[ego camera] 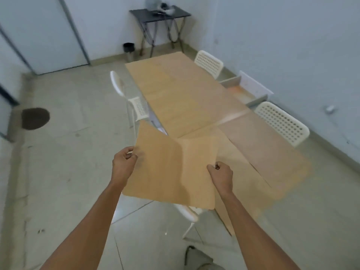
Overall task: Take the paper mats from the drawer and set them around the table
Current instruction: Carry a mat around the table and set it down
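I hold a tan paper mat (167, 172) in the air over the near left corner of the long wooden table (181, 94). My left hand (123, 160) pinches its left edge and my right hand (221, 173) grips its right edge. The sheet bends slightly in the middle. A pinkish-brown mat (265, 151) lies flat on the table's near right part. The open drawer (251, 90) sticks out from the table's right side, with only an orange smear showing inside.
White perforated chairs stand at the right far end (209, 63), right near end (282, 123) and left side (136, 106); another chair (188, 213) is partly hidden under the held mat. A black side table (159, 15) and small bin (129, 48) sit by the far wall.
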